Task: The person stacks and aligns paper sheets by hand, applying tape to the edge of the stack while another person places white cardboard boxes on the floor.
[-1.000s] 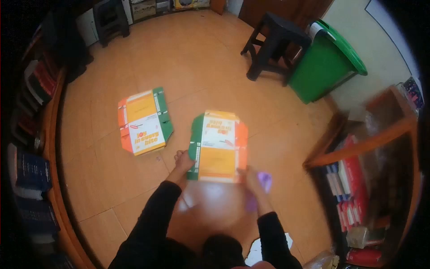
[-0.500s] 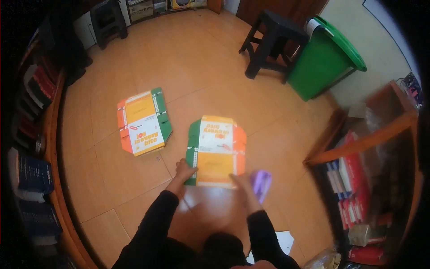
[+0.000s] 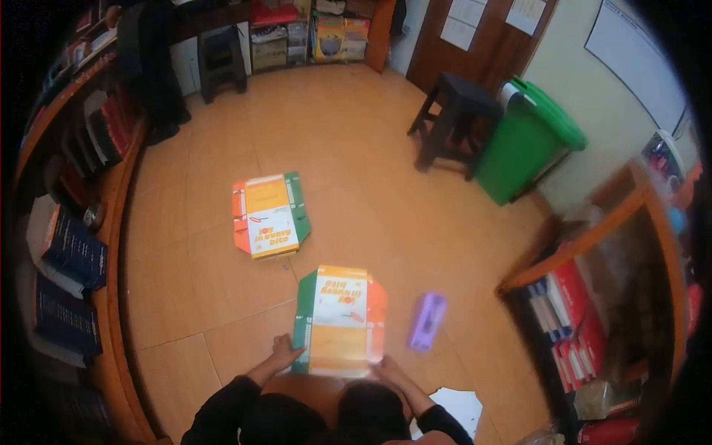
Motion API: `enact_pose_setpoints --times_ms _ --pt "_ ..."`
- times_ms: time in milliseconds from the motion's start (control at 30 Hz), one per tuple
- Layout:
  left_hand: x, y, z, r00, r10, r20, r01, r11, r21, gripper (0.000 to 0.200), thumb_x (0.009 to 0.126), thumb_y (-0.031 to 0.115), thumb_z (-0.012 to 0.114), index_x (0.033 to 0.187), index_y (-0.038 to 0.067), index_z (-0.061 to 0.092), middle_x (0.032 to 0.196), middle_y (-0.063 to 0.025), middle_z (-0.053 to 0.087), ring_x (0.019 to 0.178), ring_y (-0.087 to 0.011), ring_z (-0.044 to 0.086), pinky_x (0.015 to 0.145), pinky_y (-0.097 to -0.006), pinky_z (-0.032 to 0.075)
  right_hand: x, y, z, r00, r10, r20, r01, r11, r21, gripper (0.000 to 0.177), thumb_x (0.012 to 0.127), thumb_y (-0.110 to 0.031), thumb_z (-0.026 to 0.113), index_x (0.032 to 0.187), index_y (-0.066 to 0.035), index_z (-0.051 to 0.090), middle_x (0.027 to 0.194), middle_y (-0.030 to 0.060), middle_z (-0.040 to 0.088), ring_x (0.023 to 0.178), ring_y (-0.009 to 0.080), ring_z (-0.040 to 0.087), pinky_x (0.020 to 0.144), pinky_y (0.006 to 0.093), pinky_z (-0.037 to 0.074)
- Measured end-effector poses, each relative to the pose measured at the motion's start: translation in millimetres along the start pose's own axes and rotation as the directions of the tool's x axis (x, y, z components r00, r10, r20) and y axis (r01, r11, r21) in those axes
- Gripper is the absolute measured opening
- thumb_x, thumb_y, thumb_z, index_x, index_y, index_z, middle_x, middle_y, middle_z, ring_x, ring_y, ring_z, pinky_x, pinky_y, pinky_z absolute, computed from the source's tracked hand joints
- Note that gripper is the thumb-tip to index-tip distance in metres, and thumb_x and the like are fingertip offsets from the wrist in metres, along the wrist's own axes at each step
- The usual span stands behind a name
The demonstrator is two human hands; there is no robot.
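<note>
My left hand (image 3: 283,354) is closed on the lower left edge of a flattened cardboard food box (image 3: 340,326). The lower right corner of this same box is pinched by my right hand (image 3: 387,368). The box is held flat close to my knees, its green flaps on the left, orange flaps on the right, with white and yellow panels between and upside-down lettering. Farther off on the floor lies a similar flattened box (image 3: 268,215), lettered "joy in every bite". A long purple object (image 3: 427,321) rests on the floor right of the held box.
A white cut sheet (image 3: 456,410) lies by my right forearm. Bookshelves line the left (image 3: 122,319), and a wooden shelf (image 3: 578,252) with books stands right. A black stool (image 3: 460,111) and green bin (image 3: 530,141) are at back right. A person in dark clothes (image 3: 152,67) stands back left.
My hands have drawn the held box back toward my body, away from the purple object. The view has tilted up, showing more of the room. The other box stays on the floor.
</note>
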State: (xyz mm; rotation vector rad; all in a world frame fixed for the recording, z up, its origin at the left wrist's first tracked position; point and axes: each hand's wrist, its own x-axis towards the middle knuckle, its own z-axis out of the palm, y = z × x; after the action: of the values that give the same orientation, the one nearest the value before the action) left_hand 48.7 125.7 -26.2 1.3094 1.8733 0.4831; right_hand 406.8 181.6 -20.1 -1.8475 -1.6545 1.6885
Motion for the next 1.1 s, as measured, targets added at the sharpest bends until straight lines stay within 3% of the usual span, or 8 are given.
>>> enact_pose_setpoints --times_ms 100,167,200,233,300,500,667,1100 --pt "-88 -20 -29 0.975 0.19 -0.118 -0.184 0.981 0.063 0.054 0.084 0.04 0.063 0.125 0.006 0.056 0.118 -0.0209 0.058 0.113 -0.0415 0.045 0.101 -0.0473 0.036 -100 -59 -60 0.862 -0.361 0.356 0.466 0.841 -0.274 0.047 0.088 -0.035 0.058 0.121 -0.002 0.058 0.103 0.0173 0.067 0.098 0.0296 0.065 0.083 0.0411 0.05" --pt "-147 -67 -34 0.961 0.266 -0.08 -0.253 0.957 0.141 0.054 0.085 0.04 0.061 0.126 0.006 0.055 0.12 -0.0213 0.058 0.112 -0.0408 0.048 0.1 -0.0474 0.036 -126 32 -85 0.881 -0.144 0.45 0.382 0.779 -0.497 0.044 0.087 -0.039 0.054 0.114 -0.006 0.063 0.097 0.0175 0.067 0.086 0.0302 0.066 0.077 0.0437 0.051" --pt "-181 -83 -35 0.971 0.236 -0.046 -0.226 0.96 0.165 0.053 0.085 0.04 0.061 0.126 0.006 0.055 0.12 -0.0213 0.058 0.112 -0.0408 0.048 0.1 -0.0473 0.036 -182 -4 -106 0.752 0.383 0.536 0.177 0.666 -0.725 0.037 0.086 -0.035 0.056 0.104 -0.006 0.069 0.089 0.0142 0.068 0.074 0.027 0.064 0.068 0.0405 0.051" --pt "-217 -97 -32 0.983 0.181 -0.011 -0.176 0.967 0.187 0.053 0.085 0.04 0.061 0.126 0.006 0.055 0.12 -0.0213 0.058 0.112 -0.0407 0.048 0.1 -0.0473 0.037 -214 42 -124 0.547 0.421 0.723 0.119 0.816 -0.565 0.034 0.084 -0.035 0.059 0.097 -0.006 0.072 0.082 0.0095 0.068 0.066 0.0241 0.061 0.061 0.0372 0.049" --pt "-300 -120 -21 0.999 0.0 0.044 -0.009 0.979 0.202 0.053 0.086 0.04 0.061 0.126 0.006 0.055 0.12 -0.0213 0.058 0.112 -0.0406 0.048 0.1 -0.0472 0.037 -313 6 -127 0.195 0.53 0.825 0.275 0.778 -0.565 0.029 0.082 -0.021 0.059 0.098 0.001 0.069 0.089 0.011 0.069 0.076 0.0191 0.063 0.066 0.0304 0.05" --pt "-493 -144 26 0.865 -0.491 0.108 0.466 0.863 0.195 0.052 0.086 0.04 0.06 0.125 0.006 0.055 0.12 -0.0214 0.058 0.112 -0.0401 0.049 0.1 -0.047 0.037 -403 12 -120 0.584 0.335 0.739 0.002 0.91 -0.414 0.029 0.082 -0.021 0.06 0.099 0.001 0.068 0.091 0.0111 0.069 0.078 0.02 0.062 0.068 0.0312 0.05" --pt "-524 -140 51 0.779 -0.622 0.082 0.609 0.781 0.141 0.052 0.086 0.04 0.059 0.125 0.006 0.055 0.121 -0.0215 0.058 0.112 -0.0398 0.049 0.099 -0.0468 0.037 -431 59 -100 0.801 0.263 0.538 -0.091 0.941 -0.324 0.029 0.082 -0.021 0.06 0.099 0.001 0.067 0.092 0.0111 0.069 0.079 0.0207 0.062 0.07 0.0319 0.05" --pt "-523 -116 55 0.754 -0.656 0.04 0.649 0.753 0.111 0.05 0.087 0.04 0.058 0.123 0.005 0.055 0.121 -0.0216 0.058 0.113 -0.0389 0.051 0.098 -0.0463 0.038 -468 133 -81 0.882 0.283 0.377 -0.239 0.958 -0.159 0.029 0.083 -0.021 0.061 0.101 0.001 0.064 0.095 0.0112 0.067 0.084 0.0226 0.061 0.074 0.0337 0.049"
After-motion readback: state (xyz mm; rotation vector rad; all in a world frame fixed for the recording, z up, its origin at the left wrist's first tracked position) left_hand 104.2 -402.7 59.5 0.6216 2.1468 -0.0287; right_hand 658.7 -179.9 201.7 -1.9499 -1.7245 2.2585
